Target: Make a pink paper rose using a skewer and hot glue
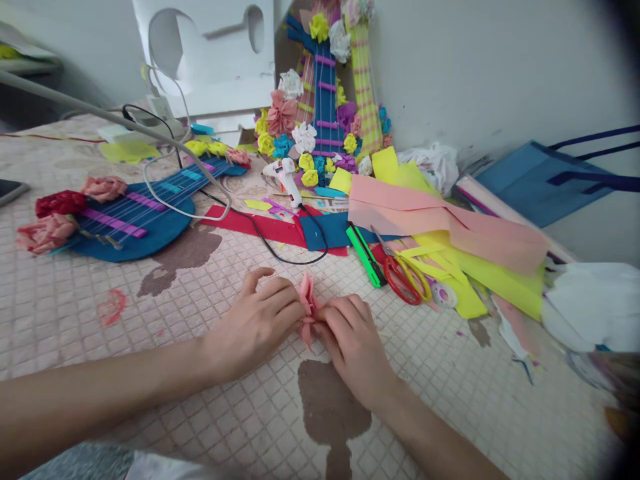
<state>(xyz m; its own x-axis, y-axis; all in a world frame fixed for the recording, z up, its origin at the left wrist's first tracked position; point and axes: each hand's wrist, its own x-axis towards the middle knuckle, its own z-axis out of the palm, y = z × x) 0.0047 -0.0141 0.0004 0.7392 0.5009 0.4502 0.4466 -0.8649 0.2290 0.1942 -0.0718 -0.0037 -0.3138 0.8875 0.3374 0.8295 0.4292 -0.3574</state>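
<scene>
Both of my hands meet over the middle of the table around a small pink paper flower [308, 301]. My left hand [265, 321] pinches its petals from the left, with the index finger raised and bent. From the right, my right hand [353, 340] grips the flower's base between thumb and fingers. Its petals stick out above and below my fingertips; the rest is covered. Just beyond my right hand lie a green utility knife [367, 257] and scissors [403, 275] with red and yellow handles.
A white glue gun [285, 177] stands behind, its black cord looping forward. At left lies a blue guitar shape [135, 223] with paper flowers. Pink crepe paper [440, 217] and yellow strips [465, 287] lie right. Decorated guitars [325, 93] lean at the back. A white cable [165, 137] arches across the left.
</scene>
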